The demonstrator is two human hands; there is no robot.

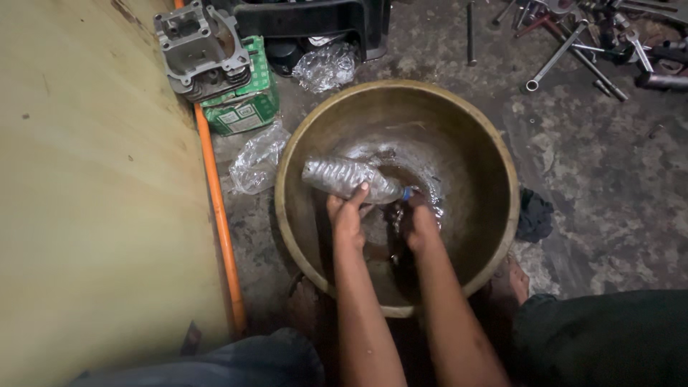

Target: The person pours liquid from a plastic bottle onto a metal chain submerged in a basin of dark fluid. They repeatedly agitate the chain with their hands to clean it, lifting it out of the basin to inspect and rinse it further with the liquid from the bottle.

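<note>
Hands meet low inside a wide brass-coloured metal basin (459, 122) that sits on a stained concrete floor (609, 186), the person crouched at its 6 o'clock edge. The left hand (347, 212) is wrapped around the middle of a clear, ribbed plastic bottle (345, 178), which lies tilted with its blue-capped neck pointing toward 3 o'clock and down toward the dark liquid pooled in the basin's bottom. The right hand (419, 221) sits close beside the left, just under the bottle's mouth, fingers curled in the wet; whether it grips anything small there cannot be told, as the spot is dark and glossy.

Outside the basin, at 10 o'clock, a grey engine cylinder (199, 50) rests on a green carton (247, 107); crumpled clear plastic bags (256, 159) lie at 9 o'clock beside an orange pipe (218, 215). Wrenches and sockets (580, 50) are scattered at 2 o'clock, and a dark rag (534, 215) lies at 3 o'clock.

Judging from the thin, crushable bottle and the slick fingers, a hard squeeze could send liquid spurting over the rim onto the floor or the knees, and the wet plastic could slip from the one-handed hold. Any small part in the murky pool would be easy to lose sight of.
</note>
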